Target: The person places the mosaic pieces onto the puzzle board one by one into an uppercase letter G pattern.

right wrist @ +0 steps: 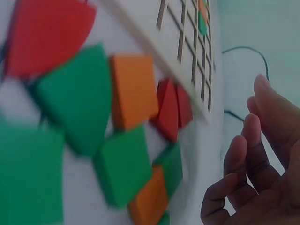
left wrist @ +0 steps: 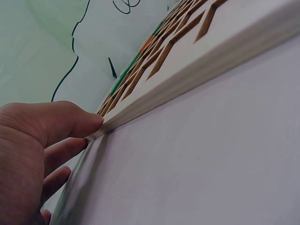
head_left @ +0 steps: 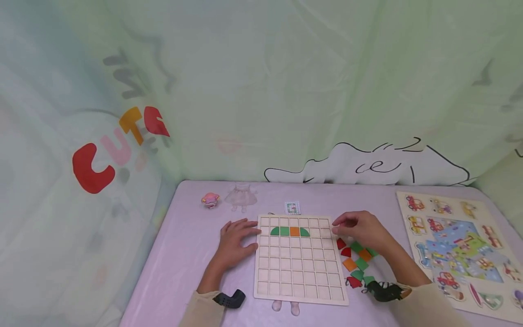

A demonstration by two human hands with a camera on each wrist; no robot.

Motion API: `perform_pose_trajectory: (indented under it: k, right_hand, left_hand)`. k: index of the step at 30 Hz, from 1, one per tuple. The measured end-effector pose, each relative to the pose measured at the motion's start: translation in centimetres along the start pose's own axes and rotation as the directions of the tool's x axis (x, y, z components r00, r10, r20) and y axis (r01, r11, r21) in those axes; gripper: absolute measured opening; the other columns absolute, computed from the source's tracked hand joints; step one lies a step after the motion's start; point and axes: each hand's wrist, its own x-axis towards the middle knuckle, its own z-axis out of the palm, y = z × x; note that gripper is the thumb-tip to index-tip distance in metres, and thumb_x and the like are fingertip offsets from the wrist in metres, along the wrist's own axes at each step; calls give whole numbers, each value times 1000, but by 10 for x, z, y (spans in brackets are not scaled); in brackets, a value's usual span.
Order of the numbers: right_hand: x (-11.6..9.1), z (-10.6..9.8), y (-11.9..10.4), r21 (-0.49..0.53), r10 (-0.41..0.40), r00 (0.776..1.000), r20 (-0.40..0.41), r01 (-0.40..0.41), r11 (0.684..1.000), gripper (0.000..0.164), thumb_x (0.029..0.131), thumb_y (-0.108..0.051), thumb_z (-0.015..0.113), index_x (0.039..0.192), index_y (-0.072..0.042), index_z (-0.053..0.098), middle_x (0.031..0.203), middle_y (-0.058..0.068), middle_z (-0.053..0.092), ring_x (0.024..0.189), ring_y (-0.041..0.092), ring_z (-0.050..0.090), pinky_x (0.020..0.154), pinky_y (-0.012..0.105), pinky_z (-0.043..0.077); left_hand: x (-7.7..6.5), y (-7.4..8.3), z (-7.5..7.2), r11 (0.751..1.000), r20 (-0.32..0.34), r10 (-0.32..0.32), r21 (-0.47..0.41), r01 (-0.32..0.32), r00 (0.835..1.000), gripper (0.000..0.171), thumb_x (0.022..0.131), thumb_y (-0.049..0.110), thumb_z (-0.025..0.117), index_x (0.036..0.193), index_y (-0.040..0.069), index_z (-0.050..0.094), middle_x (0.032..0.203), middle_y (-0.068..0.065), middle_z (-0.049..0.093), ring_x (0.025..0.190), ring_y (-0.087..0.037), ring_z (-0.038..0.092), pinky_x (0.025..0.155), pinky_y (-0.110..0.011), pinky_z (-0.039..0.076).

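Observation:
A pale wooden grid board (head_left: 302,272) lies on the table. In its second row from the top sit a green rounded piece (head_left: 275,231), a green square (head_left: 284,231), an orange square (head_left: 294,231) and another green rounded piece (head_left: 304,232). My left hand (head_left: 237,243) rests at the board's left edge, thumb and a finger touching its side in the left wrist view. Beside the board's upper right edge is my right hand (head_left: 361,228), fingers loosely bent; the right wrist view shows nothing between them. Loose red, green and orange pieces (right wrist: 124,164) lie below that hand.
A small pattern card (head_left: 292,208) lies just behind the board. A pink-topped figurine (head_left: 210,200) stands at the back left. On the right is a large picture puzzle board (head_left: 412,240) with vehicle pieces. Printed cloth walls (head_left: 261,91) rise behind the table.

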Motion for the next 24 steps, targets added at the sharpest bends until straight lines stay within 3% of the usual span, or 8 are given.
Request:
perform_pose_trajectory:
  k: [9,15,24]
  right_hand:
    - [-14,-22,29,-121,-6,998,60,14,993,31,85,-39,81,104,-14,78,95,0,69,89,19,56,69,27,49]
    - [-15,-26,42,-136,-13,994,108,28,990,28,82,-34,84,103,-15,78,101,0,72,92,19,57,71,25,50]
    - [-14,-25,48,-155,-13,990,137,35,987,31,78,-28,88,104,-16,77,91,1,61,91,21,52,68,26,44]
  left_hand:
    - [-1,1,-2,1000,4,4,-8,-4,1000,34,86,23,77,120,23,74,142,1,64,143,-29,47,117,-67,17]
    - [-1,3,-2,1000,-4,0,-6,0,1000,34,85,23,77,119,23,74,141,1,64,143,-29,47,117,-67,18]
    - [-1,4,-2,1000,-4,-7,-1,7,1000,34,85,23,77,119,24,74,141,2,64,143,-28,47,118,-66,18]
